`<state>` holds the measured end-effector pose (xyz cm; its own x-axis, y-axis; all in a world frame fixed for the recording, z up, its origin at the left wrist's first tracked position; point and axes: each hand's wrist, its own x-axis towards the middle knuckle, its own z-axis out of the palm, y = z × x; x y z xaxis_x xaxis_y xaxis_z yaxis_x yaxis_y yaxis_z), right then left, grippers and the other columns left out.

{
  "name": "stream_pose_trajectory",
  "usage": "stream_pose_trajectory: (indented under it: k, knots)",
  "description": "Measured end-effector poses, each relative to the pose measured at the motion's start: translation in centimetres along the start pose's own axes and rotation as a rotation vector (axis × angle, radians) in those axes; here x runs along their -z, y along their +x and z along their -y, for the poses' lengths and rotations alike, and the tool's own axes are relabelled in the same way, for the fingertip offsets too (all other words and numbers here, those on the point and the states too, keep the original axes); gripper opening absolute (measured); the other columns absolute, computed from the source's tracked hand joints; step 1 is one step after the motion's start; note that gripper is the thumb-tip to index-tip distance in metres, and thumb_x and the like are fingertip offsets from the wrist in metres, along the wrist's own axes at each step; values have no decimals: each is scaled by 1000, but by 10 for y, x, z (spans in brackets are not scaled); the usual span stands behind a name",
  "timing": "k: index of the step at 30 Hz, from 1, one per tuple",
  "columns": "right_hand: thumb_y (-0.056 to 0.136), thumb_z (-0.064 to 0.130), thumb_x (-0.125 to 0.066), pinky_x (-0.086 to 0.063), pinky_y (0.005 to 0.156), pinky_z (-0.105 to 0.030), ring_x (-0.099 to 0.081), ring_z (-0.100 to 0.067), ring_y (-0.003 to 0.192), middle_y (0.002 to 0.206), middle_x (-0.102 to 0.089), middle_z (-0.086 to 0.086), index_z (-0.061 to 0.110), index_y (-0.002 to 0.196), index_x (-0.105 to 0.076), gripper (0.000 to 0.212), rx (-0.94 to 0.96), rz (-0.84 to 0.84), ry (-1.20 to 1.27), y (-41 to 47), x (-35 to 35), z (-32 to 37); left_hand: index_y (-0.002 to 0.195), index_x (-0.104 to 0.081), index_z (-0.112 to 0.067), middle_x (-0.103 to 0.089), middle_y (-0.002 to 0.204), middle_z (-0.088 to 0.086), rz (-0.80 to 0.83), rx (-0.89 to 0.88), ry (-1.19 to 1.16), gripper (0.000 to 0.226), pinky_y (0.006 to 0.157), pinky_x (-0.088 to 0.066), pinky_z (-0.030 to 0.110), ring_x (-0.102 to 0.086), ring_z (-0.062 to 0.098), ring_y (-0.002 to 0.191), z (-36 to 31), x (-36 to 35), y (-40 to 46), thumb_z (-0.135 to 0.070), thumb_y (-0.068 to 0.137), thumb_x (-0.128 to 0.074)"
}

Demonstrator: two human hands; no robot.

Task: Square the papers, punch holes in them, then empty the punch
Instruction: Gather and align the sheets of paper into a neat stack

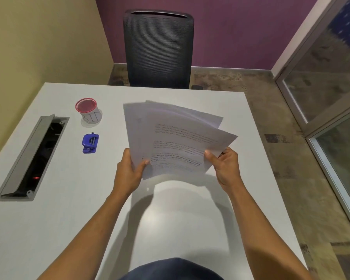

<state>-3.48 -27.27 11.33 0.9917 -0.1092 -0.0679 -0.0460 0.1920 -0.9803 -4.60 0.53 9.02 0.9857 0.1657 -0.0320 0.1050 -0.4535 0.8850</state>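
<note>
Aloft, papers held over the table's middle, sheets fanned, top edges stepped and corners out of line. Left hand pinches the near left corner, thumb on the printed face. Right hand pinches the near right corner, thumb on top, fingers curled behind. Print blurred, unreadable. Punch, blue, lies flat on the table well left of the papers. Cup, red-rimmed and lettered, stands just beyond the punch. Cable tray, lid raised, near the left edge. Bare tabletop between the forearms and under the papers. Chair at the far edge.
</note>
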Motion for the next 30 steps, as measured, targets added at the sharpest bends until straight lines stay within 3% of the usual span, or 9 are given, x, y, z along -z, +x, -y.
stream_pose_trajectory:
  k: [3,6,8,10,15,21,25,30]
  knots:
    - [82,1,-73,-56,85,-29,-70,-21,101,109,-74,-4,12,115,-66,35,-24,1,-57,-7,-1,-12,106,-44,-43,-61,105,-22,-49,2,-114,43,75,-47,16,-62,-6,93,2,0,-2,-20,84,-73]
    - [82,-2,-73,-55,92,-34,-69,-22,102,110,-72,-7,11,116,-63,38,-95,16,-170,-19,-1,-32,100,-47,-40,-67,105,0,-14,69,-236,47,85,-54,34,-66,17,98,13,-1,-7,-6,82,-73]
    - [83,-4,-71,-54,92,-33,-69,-19,100,109,-71,-5,14,113,-64,36,-131,16,-207,-26,-2,-42,101,-48,-43,-67,107,1,16,83,-257,52,87,-54,38,-67,15,97,17,-4,-11,-2,81,-72]
    - [85,-3,-70,-55,86,-25,-70,-10,96,105,-72,0,16,110,-66,32,-130,13,-258,-30,-2,-48,104,-50,-45,-67,108,-5,24,87,-263,53,87,-53,36,-66,7,96,18,-7,-15,-4,81,-73]
    - [88,0,-67,-51,76,-14,-68,2,87,99,-72,6,19,103,-66,25,-156,-33,-297,-29,-6,-49,103,-50,-43,-66,108,-1,6,89,-268,40,93,-50,49,-63,17,101,13,-13,-14,-14,84,-70]
    - [90,4,-66,-53,84,-15,-68,-3,98,107,-72,6,14,116,-65,28,-81,-37,-278,-18,-8,-34,100,-48,-57,-64,109,-8,-20,37,-293,44,92,-51,46,-62,16,101,-4,-8,-5,-25,78,-69]
    - [87,6,-70,-50,91,-20,-64,-9,108,117,-68,2,15,125,-57,42,-113,-16,-324,-22,-5,-40,105,-47,-52,-61,111,-7,21,23,-307,50,92,-51,43,-60,16,103,0,-7,-7,-19,78,-74]
    - [86,-3,-66,-46,84,-6,-56,1,113,122,-61,8,20,135,-46,58,-182,-40,-316,-33,-7,-56,111,-43,-55,-59,118,-14,34,77,-329,60,97,-48,35,-58,5,110,10,-17,-19,-8,85,-71]
